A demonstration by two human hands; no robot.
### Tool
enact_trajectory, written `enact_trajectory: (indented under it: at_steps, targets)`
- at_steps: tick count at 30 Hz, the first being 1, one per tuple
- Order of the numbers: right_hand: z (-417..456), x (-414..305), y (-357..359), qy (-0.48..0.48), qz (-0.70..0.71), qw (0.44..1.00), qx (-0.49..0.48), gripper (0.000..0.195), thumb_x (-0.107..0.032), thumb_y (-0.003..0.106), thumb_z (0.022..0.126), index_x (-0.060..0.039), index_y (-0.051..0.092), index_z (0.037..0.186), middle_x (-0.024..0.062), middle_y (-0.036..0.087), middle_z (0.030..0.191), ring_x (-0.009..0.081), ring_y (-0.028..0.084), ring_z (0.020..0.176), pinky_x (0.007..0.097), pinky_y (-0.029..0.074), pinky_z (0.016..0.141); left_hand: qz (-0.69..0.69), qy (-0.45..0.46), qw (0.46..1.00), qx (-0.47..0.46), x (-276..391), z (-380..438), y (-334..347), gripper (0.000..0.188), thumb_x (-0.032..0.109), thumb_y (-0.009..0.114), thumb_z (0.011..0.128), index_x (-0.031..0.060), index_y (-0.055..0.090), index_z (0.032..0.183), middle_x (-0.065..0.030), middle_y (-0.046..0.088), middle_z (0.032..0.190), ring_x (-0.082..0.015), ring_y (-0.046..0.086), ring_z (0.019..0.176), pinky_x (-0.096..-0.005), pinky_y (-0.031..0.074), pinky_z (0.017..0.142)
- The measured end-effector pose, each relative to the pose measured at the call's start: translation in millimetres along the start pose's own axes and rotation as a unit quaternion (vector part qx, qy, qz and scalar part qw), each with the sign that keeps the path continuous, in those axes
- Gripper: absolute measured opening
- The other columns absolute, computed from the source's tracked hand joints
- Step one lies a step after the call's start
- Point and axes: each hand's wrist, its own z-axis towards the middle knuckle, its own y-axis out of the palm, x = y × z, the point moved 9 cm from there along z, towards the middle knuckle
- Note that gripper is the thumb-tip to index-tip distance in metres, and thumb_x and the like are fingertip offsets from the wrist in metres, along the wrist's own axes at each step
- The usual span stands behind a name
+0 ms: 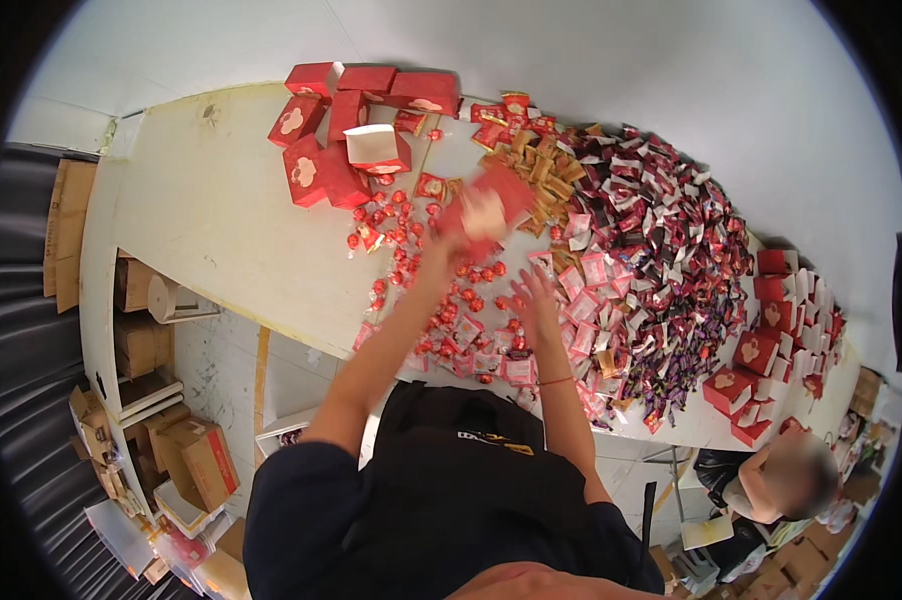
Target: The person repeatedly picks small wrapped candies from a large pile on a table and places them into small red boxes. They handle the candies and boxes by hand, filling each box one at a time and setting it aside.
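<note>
My left hand (448,249) grips a red cardboard box (496,202) with a pale printed patch, held above the table and blurred by motion. To its right, my right hand (537,300) has its fingers apart and holds nothing visible. It is close to pink-and-white sachets (582,304). Below both hands lie loose red wrapped candy balls (468,294). Just beyond the held box is a heap of golden-brown packets (544,169). A large pile of dark red and purple wrapped sweets (668,225) spreads to the right.
Several red boxes (304,172) stand at the back left, one with its white flap (370,133) raised. More open red boxes (758,352) are stacked at the right. A seated person (758,480) is at lower right. Cardboard cartons (195,457) fill shelves below the table (195,210).
</note>
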Motion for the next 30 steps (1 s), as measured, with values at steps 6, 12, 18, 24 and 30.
enact_trajectory:
  at_steps: [6,12,18,24,30]
  targets:
    - [-21,44,96,0.005,-0.353,0.903,-0.245,0.068,-0.017,0.077,0.076,-0.0023,0.041,0.133,0.0101,0.055,0.123,0.0176,0.054,0.111,0.0334,0.044,0.095,0.109,-0.070,0.992,0.003,8,-146,-93,0.083,0.002,0.073,0.071,0.0055,0.026,0.139,-0.0095,0.054,0.121,-0.0222,0.060,0.104,-0.0346,0.050,0.087]
    - [55,86,140,0.049,-0.416,0.841,-0.341,0.063,-0.029,0.072,0.080,-0.0042,0.045,0.131,0.0097,0.054,0.125,0.0188,0.058,0.104,0.0336,0.048,0.086,0.226,-0.223,0.948,-0.025,-6,-154,-128,0.071,0.009,0.081,0.067,0.0017,0.044,0.128,-0.0092,0.059,0.118,-0.0218,0.059,0.106,-0.0369,0.048,0.092]
    - [207,26,186,-0.311,-0.678,0.659,-0.095,0.042,-0.014,0.067,0.075,-0.0028,0.053,0.113,0.0233,0.058,0.101,0.0374,0.061,0.085,0.0433,0.049,0.075,0.191,-0.196,0.961,-0.038,-18,-157,-115,0.071,0.006,0.082,0.065,0.0011,0.046,0.126,-0.0104,0.060,0.117,-0.0211,0.059,0.106,-0.0356,0.049,0.090]
    - [257,46,174,-0.263,-0.633,0.725,-0.061,0.026,-0.003,0.056,0.072,-0.0047,0.055,0.099,0.0182,0.059,0.081,0.0368,0.058,0.083,0.0453,0.047,0.075,0.148,-0.222,0.964,0.007,1,-139,-130,0.068,0.011,0.083,0.067,0.0016,0.047,0.125,-0.0101,0.059,0.116,-0.0211,0.058,0.107,-0.0353,0.047,0.091]
    - [233,13,206,-0.387,-0.675,0.619,-0.107,0.007,-0.007,0.059,0.070,-0.0035,0.057,0.076,0.0137,0.059,0.078,0.0334,0.057,0.075,0.0434,0.046,0.069,0.145,-0.260,0.955,0.004,-5,-129,-111,0.069,0.011,0.082,0.067,0.0019,0.045,0.125,-0.0107,0.059,0.116,-0.0215,0.057,0.108,-0.0356,0.046,0.093]
